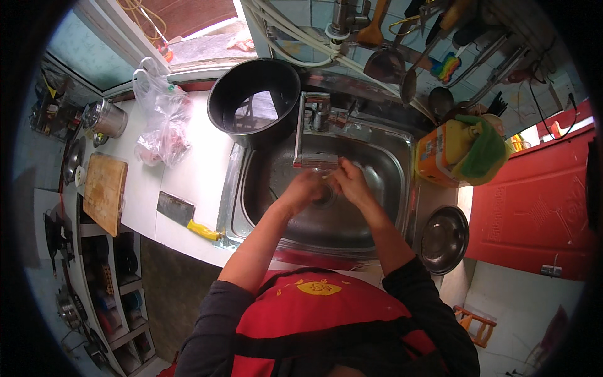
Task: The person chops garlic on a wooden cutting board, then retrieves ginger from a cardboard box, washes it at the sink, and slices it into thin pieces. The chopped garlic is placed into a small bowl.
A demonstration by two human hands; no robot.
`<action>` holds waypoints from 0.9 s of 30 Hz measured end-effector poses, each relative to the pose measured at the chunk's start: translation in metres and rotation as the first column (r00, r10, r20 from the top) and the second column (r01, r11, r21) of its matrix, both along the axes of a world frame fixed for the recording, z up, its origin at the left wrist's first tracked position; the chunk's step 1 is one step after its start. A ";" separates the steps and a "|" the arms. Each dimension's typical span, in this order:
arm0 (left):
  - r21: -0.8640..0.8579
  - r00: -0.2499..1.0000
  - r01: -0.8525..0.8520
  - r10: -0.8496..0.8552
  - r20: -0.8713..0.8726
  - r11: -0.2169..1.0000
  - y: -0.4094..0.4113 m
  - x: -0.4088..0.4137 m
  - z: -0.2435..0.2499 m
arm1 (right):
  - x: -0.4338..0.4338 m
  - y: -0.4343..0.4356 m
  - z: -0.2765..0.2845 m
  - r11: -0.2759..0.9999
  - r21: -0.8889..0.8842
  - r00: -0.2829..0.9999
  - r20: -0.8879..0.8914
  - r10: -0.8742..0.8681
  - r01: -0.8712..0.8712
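Note:
Both my hands are over the stainless steel sink point(367, 226), close together just below the spout of the metal faucet point(318, 160). My left hand point(307, 188) is blurred, its fingers curled near the drain. My right hand point(349, 181) has bent fingers at the spout's right end. A small pale thing point(326, 177) shows between the hands; what it is and which hand holds it I cannot tell. Another thin dark item lies at the sink's left side.
A large black pot point(254, 136) holding liquid stands at the sink's back left corner. On the white counter lie a cleaver point(176, 208) with a yellow handle, a plastic bag point(162, 122) and a wooden cutting board point(104, 193). A metal bowl point(444, 240) sits right.

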State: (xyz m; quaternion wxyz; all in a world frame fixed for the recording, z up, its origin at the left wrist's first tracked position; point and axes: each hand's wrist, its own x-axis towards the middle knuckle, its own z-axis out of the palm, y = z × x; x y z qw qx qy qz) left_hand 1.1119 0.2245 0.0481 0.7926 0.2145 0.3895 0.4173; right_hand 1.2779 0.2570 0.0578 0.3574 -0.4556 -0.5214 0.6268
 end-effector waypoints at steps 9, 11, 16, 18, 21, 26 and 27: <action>0.176 0.940 0.005 0.056 -0.336 0.984 -0.004 0.013 0.011 | -0.002 0.004 0.004 0.996 0.006 0.957 0.278 -0.089 0.091; 0.171 0.887 0.133 -0.040 -0.460 0.976 -0.002 0.009 0.015 | -0.001 0.009 0.004 0.996 0.031 0.896 0.435 -0.085 0.080; 0.385 0.637 0.217 0.168 -0.752 0.897 -0.002 0.005 -0.030 | -0.004 0.008 0.000 0.931 0.344 0.771 0.624 -0.129 -0.122; 0.429 0.505 0.271 0.253 -0.825 0.862 0.001 0.004 -0.046 | -0.005 0.005 -0.002 0.935 0.330 0.823 0.562 -0.080 -0.134; 0.409 0.588 0.083 0.286 -0.757 0.909 0.008 0.003 -0.075 | -0.011 0.000 -0.020 0.925 0.377 0.928 0.359 -0.103 -0.044; 0.383 0.573 0.145 0.238 -0.784 0.912 0.014 0.013 -0.056 | -0.015 -0.003 -0.024 0.909 0.395 0.883 0.370 -0.290 0.133; 0.394 0.544 0.144 0.260 -0.798 0.908 0.013 0.016 -0.049 | -0.018 -0.004 -0.023 0.913 0.385 0.868 0.399 -0.294 0.133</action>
